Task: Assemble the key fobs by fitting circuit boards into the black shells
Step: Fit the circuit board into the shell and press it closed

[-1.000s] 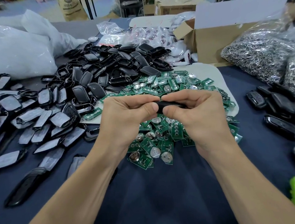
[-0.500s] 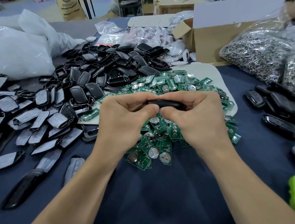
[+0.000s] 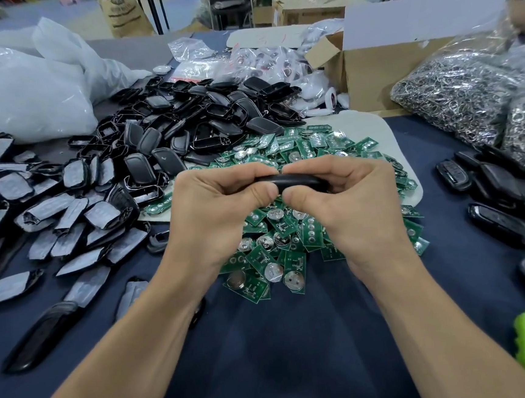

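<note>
Both the left hand (image 3: 221,212) and right hand (image 3: 347,204) pinch one glossy black plastic fob shell (image 3: 297,181), and uneven thumb pressure could, I reckon, pop it crooked onto the heap of green circuit boards (image 3: 277,238).

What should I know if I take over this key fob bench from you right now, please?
Left hand and right hand: both pinch one black shell above the circuit boards; whether a board is inside it is hidden.
Empty shells are heaped behind and left of the boards; closed fobs lie at the right.
Done: apparently that right-hand batch.
Left: finish this one, then work through both heaps.
</note>
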`<move>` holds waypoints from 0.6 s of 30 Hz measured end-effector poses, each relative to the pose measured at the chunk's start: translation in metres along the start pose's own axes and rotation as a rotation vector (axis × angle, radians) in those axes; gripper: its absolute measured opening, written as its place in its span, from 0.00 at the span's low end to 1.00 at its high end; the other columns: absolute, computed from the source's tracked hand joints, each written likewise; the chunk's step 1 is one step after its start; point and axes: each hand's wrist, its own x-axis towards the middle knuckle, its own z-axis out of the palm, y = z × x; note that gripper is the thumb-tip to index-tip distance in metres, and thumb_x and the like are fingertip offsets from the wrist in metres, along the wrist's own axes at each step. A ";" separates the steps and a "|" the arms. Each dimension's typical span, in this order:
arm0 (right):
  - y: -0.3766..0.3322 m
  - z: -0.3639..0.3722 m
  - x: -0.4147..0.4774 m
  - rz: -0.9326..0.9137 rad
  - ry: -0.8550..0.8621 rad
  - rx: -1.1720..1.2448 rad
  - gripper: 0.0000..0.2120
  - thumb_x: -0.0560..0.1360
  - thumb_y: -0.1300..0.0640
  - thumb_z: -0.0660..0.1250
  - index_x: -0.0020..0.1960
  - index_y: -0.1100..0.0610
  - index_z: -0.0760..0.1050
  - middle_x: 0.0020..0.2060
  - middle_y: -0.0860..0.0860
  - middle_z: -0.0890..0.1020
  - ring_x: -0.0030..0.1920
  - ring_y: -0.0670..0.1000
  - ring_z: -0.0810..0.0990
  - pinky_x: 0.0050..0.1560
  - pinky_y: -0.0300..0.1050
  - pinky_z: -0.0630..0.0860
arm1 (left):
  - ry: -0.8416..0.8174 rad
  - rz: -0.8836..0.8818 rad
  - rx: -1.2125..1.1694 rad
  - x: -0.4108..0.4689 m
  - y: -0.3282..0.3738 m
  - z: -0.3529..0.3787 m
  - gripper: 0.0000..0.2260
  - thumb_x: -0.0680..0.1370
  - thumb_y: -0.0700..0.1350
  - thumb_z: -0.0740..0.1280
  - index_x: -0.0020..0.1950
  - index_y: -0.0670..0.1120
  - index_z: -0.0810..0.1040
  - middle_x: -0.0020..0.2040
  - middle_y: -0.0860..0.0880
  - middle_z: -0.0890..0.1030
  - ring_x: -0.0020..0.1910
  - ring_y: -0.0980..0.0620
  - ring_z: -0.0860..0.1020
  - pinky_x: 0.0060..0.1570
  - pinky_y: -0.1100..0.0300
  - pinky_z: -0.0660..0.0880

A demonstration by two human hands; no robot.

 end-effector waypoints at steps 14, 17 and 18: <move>-0.006 0.014 -0.003 0.403 0.084 0.569 0.06 0.63 0.63 0.77 0.39 0.54 0.88 0.40 0.51 0.88 0.42 0.46 0.86 0.48 0.38 0.81 | 0.096 -0.059 -0.162 -0.005 0.003 0.013 0.10 0.74 0.31 0.76 0.50 0.43 0.88 0.44 0.47 0.89 0.45 0.52 0.88 0.46 0.65 0.81; -0.003 0.010 -0.001 0.295 0.074 0.158 0.09 0.70 0.65 0.78 0.41 0.50 0.88 0.38 0.49 0.88 0.41 0.46 0.87 0.49 0.41 0.81 | 0.139 -0.061 -0.121 -0.004 0.002 0.011 0.11 0.74 0.31 0.76 0.48 0.46 0.88 0.42 0.48 0.89 0.42 0.54 0.87 0.45 0.66 0.80; -0.001 0.009 -0.001 0.243 0.066 0.011 0.10 0.71 0.63 0.78 0.42 0.48 0.88 0.38 0.46 0.88 0.42 0.46 0.87 0.48 0.43 0.82 | 0.139 -0.055 -0.093 -0.003 0.003 0.010 0.11 0.74 0.30 0.76 0.47 0.47 0.88 0.42 0.49 0.89 0.42 0.55 0.87 0.45 0.66 0.80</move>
